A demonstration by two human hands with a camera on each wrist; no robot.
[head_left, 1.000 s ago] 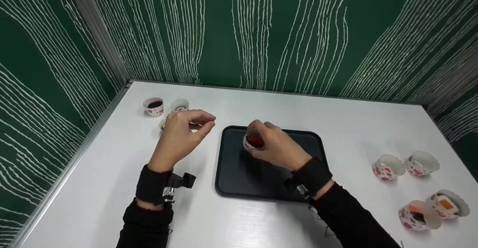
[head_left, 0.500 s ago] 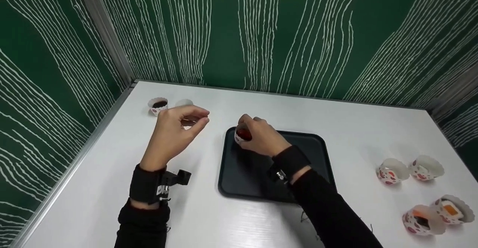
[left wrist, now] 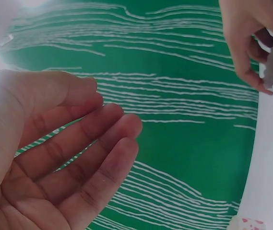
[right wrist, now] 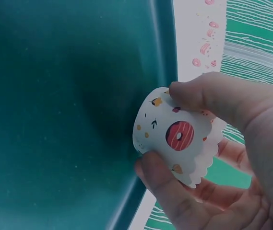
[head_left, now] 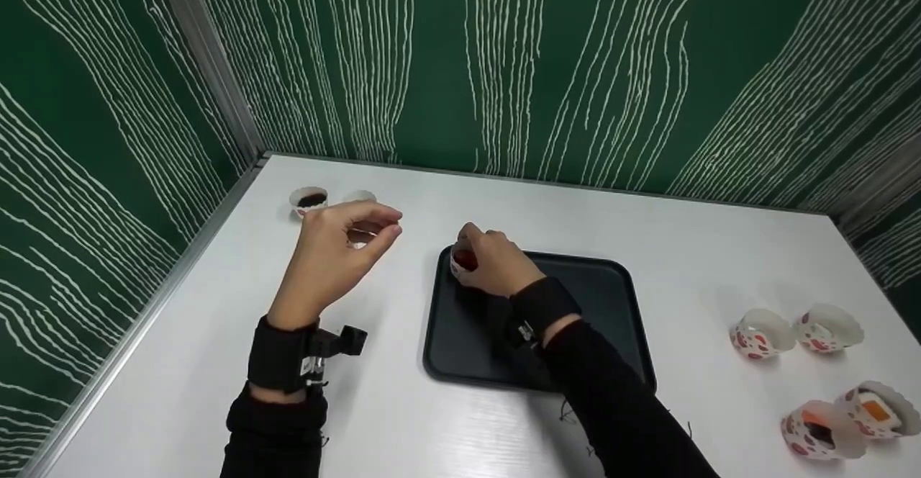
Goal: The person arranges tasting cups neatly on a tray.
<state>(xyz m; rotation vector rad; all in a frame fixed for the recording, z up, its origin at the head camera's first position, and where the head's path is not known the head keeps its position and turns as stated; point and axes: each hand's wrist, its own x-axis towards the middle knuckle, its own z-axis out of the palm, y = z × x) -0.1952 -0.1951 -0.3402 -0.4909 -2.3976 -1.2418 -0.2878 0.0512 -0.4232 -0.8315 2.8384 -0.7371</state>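
My right hand (head_left: 489, 265) pinches a white paper cupcake cup (head_left: 461, 261) with red filling, held just above the far left corner of the black tray (head_left: 575, 305). In the right wrist view the cup (right wrist: 174, 141) shows a doughnut print and sits between my thumb and fingers over the tray's rim (right wrist: 162, 57). My left hand (head_left: 338, 251) hovers empty over the table left of the tray, its fingers relaxed and loosely bent; the left wrist view shows the bare palm and fingers (left wrist: 74, 158).
Behind my left hand stand a cup with dark filling (head_left: 309, 201) and another cup (head_left: 358, 197), and one more is partly hidden by the hand. Several patterned cups (head_left: 763, 332) (head_left: 827, 327) (head_left: 817, 431) (head_left: 874, 409) lie at the table's right. Green walls close in the table.
My right hand has carried the cup leftward, from over the tray's middle back to its far left corner. My left hand has stayed about where it was.
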